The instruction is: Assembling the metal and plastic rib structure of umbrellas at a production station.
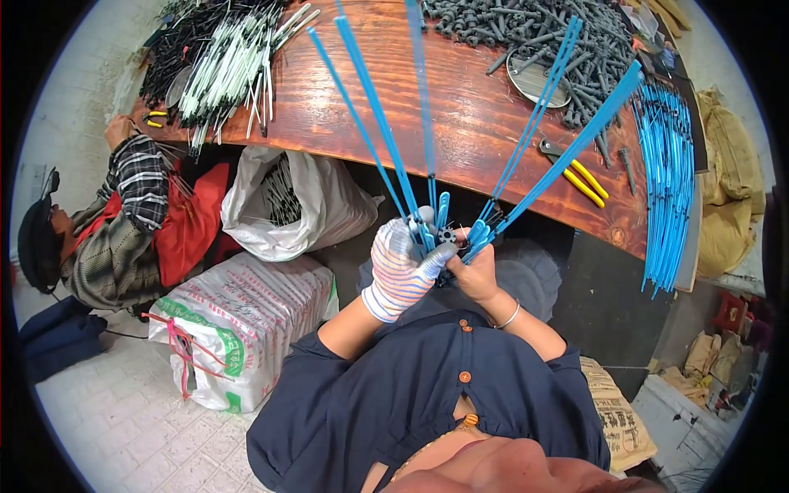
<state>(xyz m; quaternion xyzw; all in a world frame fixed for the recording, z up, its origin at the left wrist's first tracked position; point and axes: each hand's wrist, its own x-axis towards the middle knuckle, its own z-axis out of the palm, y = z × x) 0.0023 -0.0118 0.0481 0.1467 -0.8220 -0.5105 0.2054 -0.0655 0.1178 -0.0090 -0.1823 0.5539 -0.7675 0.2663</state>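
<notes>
My left hand (396, 271), in a white striped glove, is closed around the lower ends of several long blue rods (378, 123). Bare, with a bracelet at the wrist, my right hand (478, 275) pinches the ends of other blue rods on the opposite side. Between the two hands sits a small round dark hub (446, 235), where the rods come together. The rods fan upward in a V over the table's front edge. Fingers hide part of the hub and how each rod joins it.
On the wooden table (329, 90) lie dark grey screw-like parts (575, 62), a round dish (538, 86), yellow-handled pliers (585, 182), white rods (226, 78) and a blue rod bundle (664, 181). A co-worker (123, 214) sits left, near an open white sack (329, 193) and a wrapped bale (246, 329).
</notes>
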